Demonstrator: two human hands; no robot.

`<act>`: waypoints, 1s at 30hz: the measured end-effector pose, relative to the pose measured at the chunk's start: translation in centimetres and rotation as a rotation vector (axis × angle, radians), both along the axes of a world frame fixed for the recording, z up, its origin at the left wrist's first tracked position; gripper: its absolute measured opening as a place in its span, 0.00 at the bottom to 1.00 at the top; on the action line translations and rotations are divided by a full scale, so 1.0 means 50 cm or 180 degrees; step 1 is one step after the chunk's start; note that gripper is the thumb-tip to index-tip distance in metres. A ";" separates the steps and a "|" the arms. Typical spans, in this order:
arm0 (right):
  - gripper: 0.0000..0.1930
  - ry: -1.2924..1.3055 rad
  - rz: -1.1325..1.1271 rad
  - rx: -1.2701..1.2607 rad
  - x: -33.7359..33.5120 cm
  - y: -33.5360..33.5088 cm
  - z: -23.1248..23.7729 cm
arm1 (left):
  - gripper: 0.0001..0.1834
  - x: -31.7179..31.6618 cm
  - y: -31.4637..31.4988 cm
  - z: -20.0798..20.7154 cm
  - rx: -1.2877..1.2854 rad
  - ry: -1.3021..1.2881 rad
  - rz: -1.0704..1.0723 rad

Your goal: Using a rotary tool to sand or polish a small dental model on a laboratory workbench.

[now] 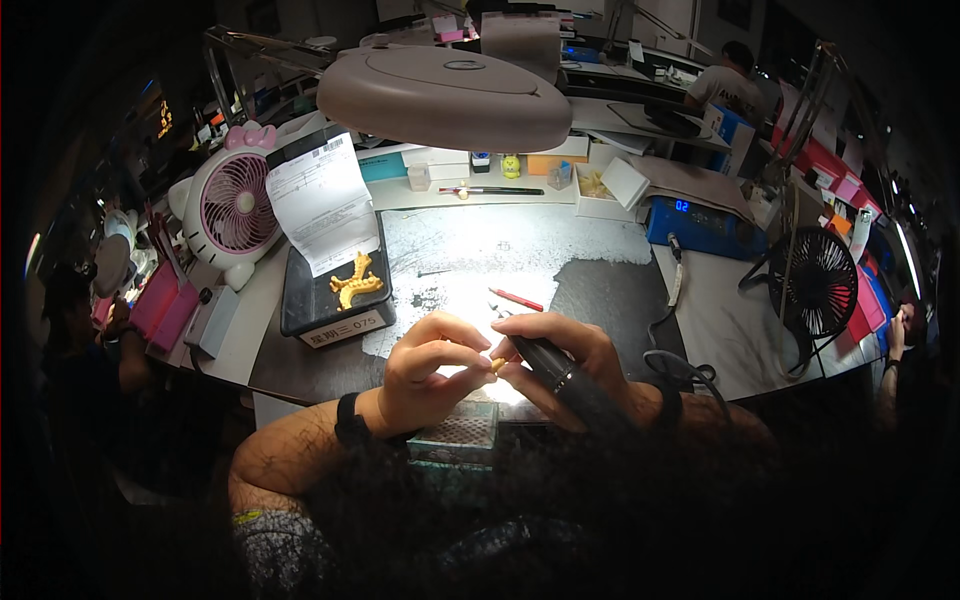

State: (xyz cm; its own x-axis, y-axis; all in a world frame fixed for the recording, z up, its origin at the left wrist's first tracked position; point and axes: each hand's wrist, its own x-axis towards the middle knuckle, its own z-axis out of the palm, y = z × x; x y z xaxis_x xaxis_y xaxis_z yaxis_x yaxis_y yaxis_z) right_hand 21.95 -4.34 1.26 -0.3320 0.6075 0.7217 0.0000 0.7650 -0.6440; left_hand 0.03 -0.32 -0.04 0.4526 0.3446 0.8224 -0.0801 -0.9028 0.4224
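Under the bright lamp light, my left hand (420, 372) is closed, thumb and fingertips pinching a small yellowish piece (497, 367) too small to make out fully. My right hand (590, 348) wraps round a black pen-shaped rotary handpiece (545, 364); its fingertips meet the left ones at the piece. The handpiece's working tip points toward the far left. Just beyond my hands, a red pen-like tool (517, 299) lies on the worn mat (610, 290). Below them sits a greenish box with a perforated top (453, 430).
A black tray (296, 300) at left holds yellow dental models (358, 282) and a paper sheet (322, 205). The lamp head (445, 100) hangs over the bench. A pink fan (238, 205) stands left; a blue control unit (690, 228) and black fan (815, 285) stand right.
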 end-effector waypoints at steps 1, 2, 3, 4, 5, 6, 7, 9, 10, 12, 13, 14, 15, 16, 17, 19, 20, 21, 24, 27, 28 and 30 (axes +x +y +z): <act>0.22 0.0001 -0.0004 0.0001 0.000 0.000 0.000 | 0.15 0.001 0.000 0.000 0.0022 0.0011 0.0000; 0.22 0.0005 0.0010 0.0003 0.000 -0.001 -0.001 | 0.15 0.001 0.000 0.001 0.0044 0.0021 -0.0001; 0.22 0.0008 0.0026 0.0002 0.000 0.000 -0.001 | 0.15 0.001 0.000 0.000 0.0043 0.0022 -0.0002; 0.22 0.0008 0.0024 0.0001 0.000 0.000 -0.001 | 0.15 0.000 0.001 -0.002 0.0043 0.0010 0.0002; 0.22 0.0014 0.0031 -0.0009 0.000 -0.001 -0.001 | 0.15 0.000 0.001 -0.003 0.0043 -0.0003 0.0006; 0.22 0.0020 0.0044 -0.0019 0.000 -0.001 -0.001 | 0.15 0.000 0.001 -0.003 0.0043 -0.0002 0.0008; 0.22 0.0022 0.0045 -0.0019 0.000 -0.001 -0.001 | 0.15 0.000 0.000 -0.002 0.0059 -0.0012 0.0016; 0.22 0.0020 0.0105 -0.0059 0.001 -0.001 -0.002 | 0.15 0.000 0.000 -0.001 0.0074 -0.0022 0.0023; 0.22 0.0019 0.0105 -0.0061 0.002 0.000 -0.002 | 0.15 -0.001 0.001 -0.002 0.0094 -0.0013 0.0022; 0.22 0.0030 0.0154 -0.0048 0.002 -0.001 0.000 | 0.15 -0.002 0.002 -0.004 0.0115 -0.0005 0.0021; 0.22 0.0030 0.0154 -0.0048 0.002 -0.001 0.001 | 0.15 -0.003 0.002 -0.005 0.0096 -0.0008 0.0005; 0.22 0.0005 0.0137 -0.0019 0.002 -0.002 0.003 | 0.15 -0.003 0.003 -0.006 0.0078 -0.0011 -0.0010; 0.22 -0.0021 0.0120 0.0009 0.002 -0.002 0.005 | 0.15 -0.003 0.002 -0.005 0.0078 -0.0011 -0.0008; 0.22 -0.0020 0.0123 0.0009 0.002 -0.002 0.004 | 0.15 -0.003 0.002 -0.004 0.0063 -0.0008 -0.0014; 0.22 -0.0005 0.0147 -0.0039 0.002 -0.003 0.004 | 0.14 -0.003 0.002 -0.004 0.0049 -0.0006 -0.0020; 0.22 0.0008 0.0160 -0.0086 0.002 -0.004 0.004 | 0.15 -0.003 0.002 -0.004 0.0053 -0.0006 -0.0029; 0.22 0.0010 0.0163 -0.0082 0.003 -0.005 0.006 | 0.15 -0.002 0.003 -0.005 0.0058 -0.0006 -0.0034; 0.22 0.0011 0.0170 -0.0079 0.003 -0.005 0.006 | 0.15 -0.003 0.004 -0.005 0.0057 -0.0007 -0.0032; 0.22 -0.0039 0.0145 -0.0020 0.003 -0.004 0.005 | 0.15 -0.005 0.004 -0.006 0.0056 0.0020 -0.0018; 0.23 0.0001 0.0159 -0.0066 0.003 -0.005 0.005 | 0.15 -0.004 0.001 -0.003 0.0008 0.0015 -0.0021; 0.23 0.0000 0.0154 -0.0065 0.003 -0.006 0.004 | 0.15 -0.004 0.001 -0.002 0.0012 0.0012 -0.0024; 0.23 -0.0019 0.0136 -0.0068 0.003 -0.006 0.004 | 0.14 -0.004 0.001 -0.003 0.0015 0.0009 -0.0022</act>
State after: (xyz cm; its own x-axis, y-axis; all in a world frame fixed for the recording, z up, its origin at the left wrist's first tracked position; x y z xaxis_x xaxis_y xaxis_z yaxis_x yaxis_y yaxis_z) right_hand 22.11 -4.62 1.46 -0.3622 0.6078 0.7066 -0.0286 0.7505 -0.6602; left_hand -0.16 -0.28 -0.18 0.4574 0.3375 0.8227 -0.0853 -0.9043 0.4183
